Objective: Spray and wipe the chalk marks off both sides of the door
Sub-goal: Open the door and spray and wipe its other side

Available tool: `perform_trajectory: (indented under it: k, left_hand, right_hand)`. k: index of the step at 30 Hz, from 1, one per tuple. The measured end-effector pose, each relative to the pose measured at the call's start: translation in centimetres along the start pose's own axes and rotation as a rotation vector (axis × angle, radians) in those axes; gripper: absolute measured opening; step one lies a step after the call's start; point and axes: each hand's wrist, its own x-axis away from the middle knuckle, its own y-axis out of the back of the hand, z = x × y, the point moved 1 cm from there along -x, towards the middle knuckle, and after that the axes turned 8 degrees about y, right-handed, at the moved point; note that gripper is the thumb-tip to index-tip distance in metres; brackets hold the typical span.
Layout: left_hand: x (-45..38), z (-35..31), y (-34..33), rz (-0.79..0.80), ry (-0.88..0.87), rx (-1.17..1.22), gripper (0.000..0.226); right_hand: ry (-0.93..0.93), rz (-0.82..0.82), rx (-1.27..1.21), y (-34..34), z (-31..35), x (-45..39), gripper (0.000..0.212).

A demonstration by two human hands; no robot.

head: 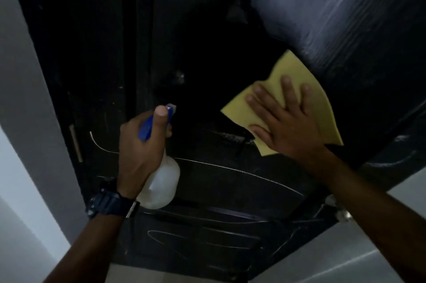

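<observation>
The black door (207, 52) fills the frame, chalk marks (242, 173) curving across its lower half. At right centre, the right hand (285, 119) presses a yellow cloth (288, 70) flat against it, fingers straight and spread. At centre left, the left hand (140, 151) grips the spray bottle (161, 181), long axis upright, nozzle pointing at the door.

Single head cam, wide-angle, close up facing the black door (207, 56), tilted down over both forearms.

Spray bottle (162, 181) neck hidden by left hand (138, 144); door (207, 52) top cut off; cloth (299, 89) partly covered by right hand (283, 121).
</observation>
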Motion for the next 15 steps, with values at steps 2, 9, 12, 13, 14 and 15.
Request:
perform_trajectory:
  k: [2, 9, 12, 13, 14, 15]
  left_hand:
    - [1.5, -0.9, -1.7, 0.008, 0.0, -0.004, 0.087]
    - [7.1, -3.5, -7.0, -0.009, -0.021, -0.137, 0.076]
    - [9.5, -3.7, -8.0, -0.045, -0.009, -0.191, 0.077]
    - [10.2, -3.7, -8.3, -0.059, 0.002, -0.2, 0.081]
    - [11.0, -3.8, -8.5, -0.07, 0.009, -0.212, 0.085]
    - [11.7, -3.9, -8.8, -0.078, 0.012, -0.222, 0.086]
  right_hand:
    - [-0.164, 0.014, -0.05, -1.1, -0.3, 5.5, 0.073]
    - [-0.572, 0.054, -0.261, -5.2, 5.0, 17.6, 0.067]
    - [-0.554, 0.028, -0.324, -6.2, 5.8, 19.2, 0.066]
    - [-0.544, 0.012, -0.34, -6.3, 5.7, 19.2, 0.067]
    - [-0.536, -0.002, -0.354, -6.3, 5.6, 19.2, 0.068]
    - [-0.532, -0.012, -0.364, -6.2, 5.6, 19.2, 0.069]
